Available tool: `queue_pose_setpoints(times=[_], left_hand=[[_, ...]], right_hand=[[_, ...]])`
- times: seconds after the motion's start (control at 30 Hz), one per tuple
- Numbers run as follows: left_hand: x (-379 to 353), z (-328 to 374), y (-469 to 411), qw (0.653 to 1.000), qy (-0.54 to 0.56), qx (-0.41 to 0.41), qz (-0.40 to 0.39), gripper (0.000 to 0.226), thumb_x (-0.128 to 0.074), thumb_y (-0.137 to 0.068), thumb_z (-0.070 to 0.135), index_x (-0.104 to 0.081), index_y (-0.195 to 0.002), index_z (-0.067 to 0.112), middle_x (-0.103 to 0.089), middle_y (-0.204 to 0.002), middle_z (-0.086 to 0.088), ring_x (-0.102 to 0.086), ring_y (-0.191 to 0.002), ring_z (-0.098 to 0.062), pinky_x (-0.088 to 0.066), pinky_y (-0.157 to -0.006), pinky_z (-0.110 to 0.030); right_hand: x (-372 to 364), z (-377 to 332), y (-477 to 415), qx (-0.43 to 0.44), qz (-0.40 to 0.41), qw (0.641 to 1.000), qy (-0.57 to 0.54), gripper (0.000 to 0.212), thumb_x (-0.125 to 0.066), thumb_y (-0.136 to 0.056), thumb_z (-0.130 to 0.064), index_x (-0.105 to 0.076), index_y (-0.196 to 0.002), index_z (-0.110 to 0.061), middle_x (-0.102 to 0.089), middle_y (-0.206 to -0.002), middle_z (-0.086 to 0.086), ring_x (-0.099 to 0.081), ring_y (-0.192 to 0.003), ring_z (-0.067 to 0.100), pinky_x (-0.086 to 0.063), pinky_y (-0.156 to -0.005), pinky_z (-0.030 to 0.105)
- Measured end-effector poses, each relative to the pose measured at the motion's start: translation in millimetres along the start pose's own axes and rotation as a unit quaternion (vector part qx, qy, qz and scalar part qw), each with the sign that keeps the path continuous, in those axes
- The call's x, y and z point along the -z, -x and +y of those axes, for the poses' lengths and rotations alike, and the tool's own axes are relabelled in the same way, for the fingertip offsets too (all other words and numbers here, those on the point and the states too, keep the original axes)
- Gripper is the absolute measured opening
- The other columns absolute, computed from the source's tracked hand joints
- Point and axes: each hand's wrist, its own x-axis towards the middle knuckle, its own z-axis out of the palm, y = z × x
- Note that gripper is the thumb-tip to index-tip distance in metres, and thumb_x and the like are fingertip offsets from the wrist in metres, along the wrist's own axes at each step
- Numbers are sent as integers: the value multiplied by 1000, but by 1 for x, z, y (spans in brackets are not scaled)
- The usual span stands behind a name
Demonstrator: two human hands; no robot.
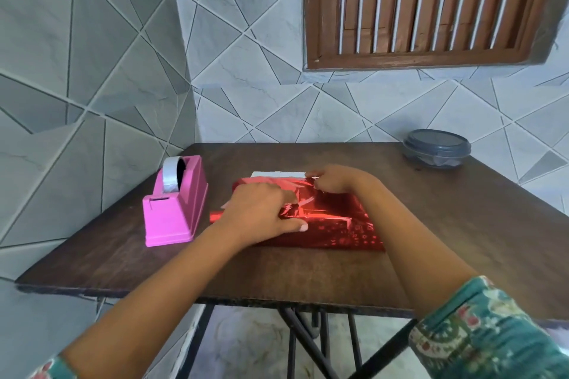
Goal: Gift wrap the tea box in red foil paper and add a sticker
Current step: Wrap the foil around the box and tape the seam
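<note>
Red foil paper (338,224); pink tape dispenser (174,212).

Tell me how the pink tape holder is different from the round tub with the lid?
The tape holder is bright pink and blocky; the tub is dark grey, round and low. The tape holder sits on the left, the tub at the far right corner. The tape holder shows its roll; the tub is lidded shut. Both stand on the brown table.
</note>
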Motion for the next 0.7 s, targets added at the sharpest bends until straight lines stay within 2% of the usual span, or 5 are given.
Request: queue_pose_setpoints(times=[0.07, 0.17, 0.23, 0.37, 0.7], left_hand=[[10, -7, -7, 993, 102, 49, -14, 45, -53, -76, 70, -68, -97, 33, -68, -91, 13, -61, -88, -9, -43, -72, -25], [11, -39, -33, 946, 287, 150, 26, 26, -60, -85, 49, -64, -70, 28, -64, -72, 9, -57, -68, -9, -37, -62, -23], [-2, -65, -58, 940, 281, 193, 31, 19, -58, -90, 34, -72, -87, 21, -69, -89, 2, -61, -82, -13, -37, -69, -21], [-34, -95, -103, 963, 183, 158, -120, 25, -54, -91, 16, -67, -112, 12, -62, -124, -5, -54, -118, -19, -35, -93, -20], [-90, -103, -171, 933, 96, 101, -333, 52, -41, -99, 25, -26, -147, 8, -21, -155, -9, -26, -140, -25, -20, -111, -30]], right_hand=[[-4, -1, 4, 1, 21, 1000, 14, 50, -41, -93, -21, -36, -143, -25, -32, -152, 5, -26, -140, 24, -20, -115, 39], [-11, -4, 12, 30, 33, 999, -9, 51, -33, -100, -32, -21, -149, -23, -17, -157, 4, -10, -145, 21, -10, -115, 36], [-16, -8, 14, 44, 45, 998, 20, 55, -28, -101, -41, -13, -150, -22, -11, -158, 4, -5, -146, 22, -7, -116, 38], [-30, -12, 10, 32, 27, 997, 69, 64, -22, -97, -54, -6, -151, -23, 0, -158, 5, 2, -146, 23, -3, -117, 44], [-43, -8, 9, 34, 32, 995, 87, 67, -15, -95, -60, -2, -150, -26, 5, -158, 2, 4, -146, 19, 5, -116, 42]])
